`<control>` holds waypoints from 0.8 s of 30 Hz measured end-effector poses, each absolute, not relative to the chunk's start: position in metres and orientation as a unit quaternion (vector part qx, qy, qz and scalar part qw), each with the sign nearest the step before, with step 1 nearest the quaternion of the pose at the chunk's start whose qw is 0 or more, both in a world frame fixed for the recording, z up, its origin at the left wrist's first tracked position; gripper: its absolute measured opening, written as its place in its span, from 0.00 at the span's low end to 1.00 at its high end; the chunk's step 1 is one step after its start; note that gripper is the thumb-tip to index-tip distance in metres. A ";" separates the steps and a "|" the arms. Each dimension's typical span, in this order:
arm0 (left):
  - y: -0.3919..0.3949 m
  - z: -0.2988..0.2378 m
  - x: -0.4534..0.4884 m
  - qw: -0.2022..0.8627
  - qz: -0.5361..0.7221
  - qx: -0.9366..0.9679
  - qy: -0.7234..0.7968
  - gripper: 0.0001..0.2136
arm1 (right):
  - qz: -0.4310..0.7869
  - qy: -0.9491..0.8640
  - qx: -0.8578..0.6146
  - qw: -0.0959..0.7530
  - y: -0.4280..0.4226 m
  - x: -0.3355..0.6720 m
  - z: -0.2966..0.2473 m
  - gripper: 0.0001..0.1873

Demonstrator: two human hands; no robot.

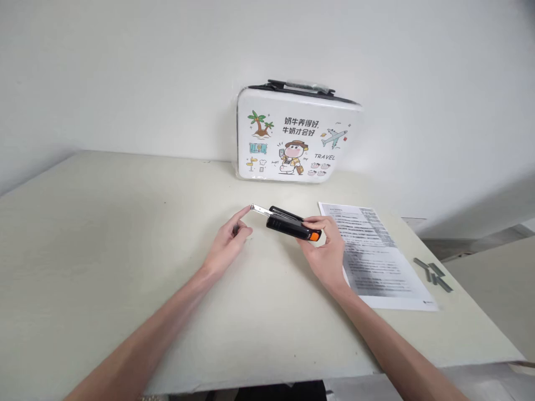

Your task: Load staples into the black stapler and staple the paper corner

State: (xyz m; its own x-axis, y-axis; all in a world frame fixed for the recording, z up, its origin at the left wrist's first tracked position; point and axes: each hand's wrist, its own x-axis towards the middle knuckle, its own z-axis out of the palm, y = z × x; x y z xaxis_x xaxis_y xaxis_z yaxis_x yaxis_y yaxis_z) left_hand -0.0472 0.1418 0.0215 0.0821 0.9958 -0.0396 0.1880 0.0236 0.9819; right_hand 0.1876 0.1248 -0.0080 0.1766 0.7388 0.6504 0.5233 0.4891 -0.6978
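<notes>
A black stapler with an orange rear end is held just above the table. My right hand is closed round its back, thumb on top near the orange part. A thin metal staple rail sticks out of the stapler's front. My left hand has its index finger stretched out, and the fingertip touches the tip of that rail. The other left fingers are curled in with nothing visible in them.
A printed sheet of paper lies to the right of my right hand. Several strips of staples lie near the table's right edge. A white cartoon-printed case with a black handle stands against the wall at the back.
</notes>
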 end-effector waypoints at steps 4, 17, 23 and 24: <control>0.139 0.025 -0.047 0.493 0.422 0.567 0.506 0.31 | 0.115 -0.625 -0.493 0.594 0.126 0.188 -0.011 0.09; 0.141 0.009 -0.045 0.483 0.418 0.609 0.471 0.31 | 0.139 -0.623 -0.517 0.570 0.126 0.189 -0.012 0.09; 0.146 0.012 -0.050 0.442 0.434 0.575 0.535 0.28 | 0.231 -0.595 -0.538 0.550 0.128 0.189 -0.014 0.12; 0.147 0.012 -0.051 0.431 0.435 0.575 0.542 0.27 | 0.251 -0.593 -0.536 0.546 0.128 0.188 -0.014 0.13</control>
State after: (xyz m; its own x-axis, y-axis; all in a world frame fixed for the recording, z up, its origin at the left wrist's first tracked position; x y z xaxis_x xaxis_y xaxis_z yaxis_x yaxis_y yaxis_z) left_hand -0.0507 0.1470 0.0119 0.0324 0.9989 0.0337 0.2491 -0.0408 0.9676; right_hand 0.1885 0.1282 -0.0144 0.1718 0.9097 0.3781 0.3612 0.2989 -0.8833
